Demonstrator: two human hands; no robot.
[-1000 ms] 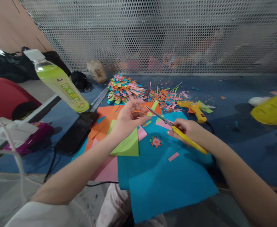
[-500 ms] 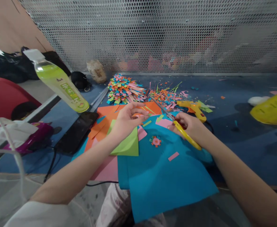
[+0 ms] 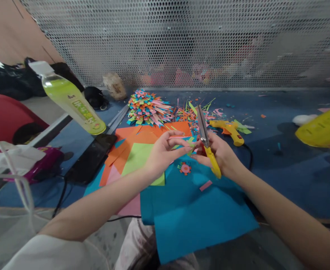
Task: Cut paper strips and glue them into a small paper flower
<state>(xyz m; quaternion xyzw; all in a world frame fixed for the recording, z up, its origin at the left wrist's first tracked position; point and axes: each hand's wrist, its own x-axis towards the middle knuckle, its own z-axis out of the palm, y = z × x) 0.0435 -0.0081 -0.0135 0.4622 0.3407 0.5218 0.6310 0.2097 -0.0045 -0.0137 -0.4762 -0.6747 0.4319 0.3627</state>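
My left hand point(image 3: 167, 152) has its thumb and forefinger together at a small light-green paper strip point(image 3: 191, 145), close to the fingertips of my right hand. In my right hand point(image 3: 219, 152) is a pair of scissors point(image 3: 203, 131) with yellow handles, its blades pointing up and away from me. On the blue paper point(image 3: 198, 221) below lie a small pink, orange and blue paper flower point(image 3: 185, 168) and a pink paper strip point(image 3: 206, 185). Green paper point(image 3: 137, 159) and orange paper point(image 3: 125, 144) are under and beside my left forearm.
Behind the sheets stand a cone of curled paper strips point(image 3: 148, 108) and a heap of paper scraps point(image 3: 187, 114). A yellow glue gun point(image 3: 231, 131) lies right of them. On the left are a drink bottle point(image 3: 72, 101) and a black phone point(image 3: 90, 159); a yellow package point(image 3: 322, 127) is far right.
My left hand has moved right towards my right hand, and its fingertips have come to the green strip. The scissors have swung from pointing left to pointing upright.
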